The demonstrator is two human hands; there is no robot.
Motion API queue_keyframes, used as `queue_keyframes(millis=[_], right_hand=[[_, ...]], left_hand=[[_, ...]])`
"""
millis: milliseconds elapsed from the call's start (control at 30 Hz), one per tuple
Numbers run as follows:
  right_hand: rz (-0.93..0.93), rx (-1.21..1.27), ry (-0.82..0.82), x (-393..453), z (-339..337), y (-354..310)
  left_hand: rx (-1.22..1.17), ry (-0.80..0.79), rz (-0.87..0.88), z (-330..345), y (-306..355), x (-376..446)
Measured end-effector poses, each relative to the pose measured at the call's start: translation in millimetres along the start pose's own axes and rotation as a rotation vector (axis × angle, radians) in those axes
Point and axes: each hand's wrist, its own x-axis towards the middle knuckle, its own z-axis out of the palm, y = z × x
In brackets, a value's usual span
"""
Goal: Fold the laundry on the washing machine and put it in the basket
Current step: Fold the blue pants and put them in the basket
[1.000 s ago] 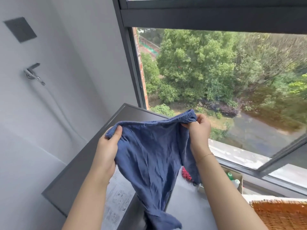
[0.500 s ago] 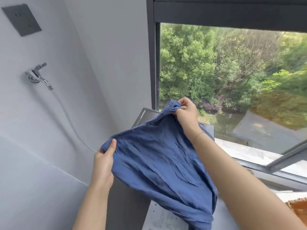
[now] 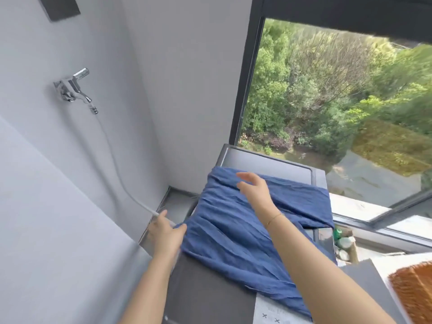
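A blue garment [image 3: 236, 232] lies spread over the dark grey top of the washing machine [image 3: 205, 298], its elastic waistband at the far end. My left hand [image 3: 164, 232] pinches the garment's left edge between thumb and fingers. My right hand [image 3: 253, 188] hovers over or rests on the waistband with fingers extended. The garment's right side hangs over the machine's right edge. A corner of the orange wicker basket [image 3: 411, 293] shows at the lower right.
A grey wall with a chrome tap [image 3: 74, 86] and white hose [image 3: 121, 178] runs along the left. A large window [image 3: 339, 101] is straight ahead. Bottles [image 3: 342, 239] stand in a box between the machine and the sill.
The garment was held up in the air by its waistband; now it lies on the machine top. My right hand has let go of the waistband and its fingers are extended.
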Motion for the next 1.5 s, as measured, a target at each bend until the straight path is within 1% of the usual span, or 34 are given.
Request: queue_keyframes(millis=[33,167,267,333,367,433,500,533,567,633,700,767,800,833,933,1000,1067,1100,1167,1233,1300,1367,1400,1433,1500], right_hand=[[0.022,-0.025,0.037,-15.8,-7.4,16.6],[0.081,-0.106,0.149,-80.2,-35.2,74.3],[0.169,-0.135,0.249,-129.4,-48.3,113.1],[0.287,-0.106,0.317,-158.9,-53.5,136.8],[0.346,-0.083,0.339,-169.2,-55.3,145.5],[0.413,-0.042,0.353,-181.7,-58.7,161.0],[0.434,0.020,0.394,-188.3,-62.8,168.6],[0.434,0.044,0.430,-188.7,-66.0,171.0],[0.438,0.065,0.468,-187.3,-69.9,171.9],[0.449,0.128,0.562,-179.5,-83.8,172.4],[0.468,0.174,0.654,-168.2,-102.6,171.6],[0.530,0.170,0.651,-159.4,-116.5,172.6],[0.565,0.168,0.622,-156.2,-119.5,174.2],[0.591,0.164,0.598,-152.7,-120.4,175.6],[0.618,0.159,0.593,-147.6,-120.3,179.6],[0.602,0.181,0.602,-145.2,-119.5,182.5],[0.564,0.204,0.617,-145.9,-119.2,181.7],[0.520,0.196,0.640,-146.1,-120.8,179.9],[0.392,0.152,0.723,-147.5,-127.2,170.0],[0.234,0.208,0.812,-150.8,-135.4,152.2],[0.087,0.360,0.892,-155.9,-138.3,135.8],[0.055,0.532,1.033,-163.7,-132.7,131.4],[0.100,0.667,1.112,-168.1,-127.1,136.0],[0.178,0.851,1.158,-174.2,-119.8,144.2],[0.351,1.190,1.122,-185.7,-105.9,166.8]], left_hand=[[0.071,-0.047,0.038,5.7,-2.1,-5.7],[0.067,-0.222,0.194,29.6,-14.9,-19.3],[0.094,-0.333,0.208,43.7,-27.3,-20.2],[-0.023,-0.388,0.136,48.4,-37.4,-19.4],[-0.149,-0.399,0.061,48.2,-40.1,-18.7],[-0.306,-0.352,-0.100,48.0,-44.2,-14.2],[-0.236,-0.302,-0.192,45.8,-46.3,-13.6],[-0.161,-0.295,-0.228,43.8,-50.4,-12.5],[-0.141,-0.311,-0.270,41.5,-54.9,-10.3],[-0.220,-0.411,-0.362,38.9,-63.7,-2.7],[-0.331,-0.514,-0.415,31.9,-64.9,3.5],[-0.376,-0.550,-0.440,32.5,-64.1,8.1],[-0.386,-0.549,-0.438,33.0,-63.2,7.5],[-0.420,-0.511,-0.413,34.0,-62.3,7.0],[-0.602,-0.297,-0.309,40.6,-60.7,7.6],[-0.716,-0.216,-0.283,40.5,-55.3,7.9],[-0.854,-0.226,-0.273,39.0,-43.3,6.2],[-0.946,-0.259,-0.276,36.7,-36.0,5.2],[-1.095,-0.337,-0.266,28.2,-17.9,1.9],[-1.202,-0.342,-0.274,18.2,1.1,-6.1],[-1.282,-0.318,-0.271,14.7,10.1,-15.0],[-1.276,-0.302,-0.261,20.9,3.9,-18.7],[-1.245,-0.283,-0.272,27.1,-5.5,-18.7],[-1.209,-0.244,-0.293,33.6,-16.0,-19.3],[-1.170,-0.076,-0.352,43.3,-35.0,-21.1]])
